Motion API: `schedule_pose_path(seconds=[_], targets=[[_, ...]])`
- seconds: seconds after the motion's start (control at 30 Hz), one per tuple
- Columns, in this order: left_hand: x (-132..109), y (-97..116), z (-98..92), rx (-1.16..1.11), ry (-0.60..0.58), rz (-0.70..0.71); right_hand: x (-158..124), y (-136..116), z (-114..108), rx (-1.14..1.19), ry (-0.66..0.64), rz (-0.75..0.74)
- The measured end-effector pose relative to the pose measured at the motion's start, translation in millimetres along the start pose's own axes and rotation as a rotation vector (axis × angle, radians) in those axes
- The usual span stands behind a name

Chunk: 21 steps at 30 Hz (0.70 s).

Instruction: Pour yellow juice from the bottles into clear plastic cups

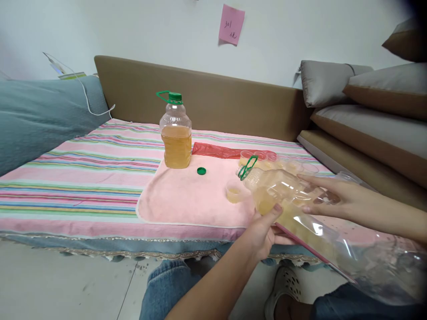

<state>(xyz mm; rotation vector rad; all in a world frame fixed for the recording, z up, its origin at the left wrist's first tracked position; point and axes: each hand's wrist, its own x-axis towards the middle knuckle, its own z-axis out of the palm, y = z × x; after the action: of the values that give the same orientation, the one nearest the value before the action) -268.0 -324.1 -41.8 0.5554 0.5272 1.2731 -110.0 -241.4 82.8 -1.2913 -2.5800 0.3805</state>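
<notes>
A large clear plastic bottle (283,182) lies tilted in both my hands, its uncapped mouth and green carry ring pointing left. Pale yellow liquid is inside it. My left hand (265,233) supports the bottle from below, thumb on its near side. From the right, my right hand (325,195) grips its waist between thumb and fingers. Just below the mouth stands a small clear plastic cup (234,194) with some yellow liquid. A loose green cap (201,170) rests on the pink cloth (187,195). No stream of liquid is clearly visible at the mouth.
Another big bottle (176,146), green-capped and partly full of amber liquid, stands at the cloth's back left. Behind lies a red plastic bag (216,150). Several clear cups (247,158) line the back right. Stacked cushions (383,115) stand at right; a brown headboard (207,98) runs along the back.
</notes>
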Motion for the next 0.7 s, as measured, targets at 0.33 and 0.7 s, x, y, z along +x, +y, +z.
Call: schedule_pose_path(seconds=[0.33, 0.7], targets=[[-23.5, 46.2, -0.8, 0.225, 0.141, 0.199, -0.6, -12.8, 7.5, 0.265, 0.154, -0.029], [-47.0, 109.0, -31.9, 0.31, 0.437, 0.647, 37.8, -91.4, 40.1, 0.844, 0.334, -0.167]])
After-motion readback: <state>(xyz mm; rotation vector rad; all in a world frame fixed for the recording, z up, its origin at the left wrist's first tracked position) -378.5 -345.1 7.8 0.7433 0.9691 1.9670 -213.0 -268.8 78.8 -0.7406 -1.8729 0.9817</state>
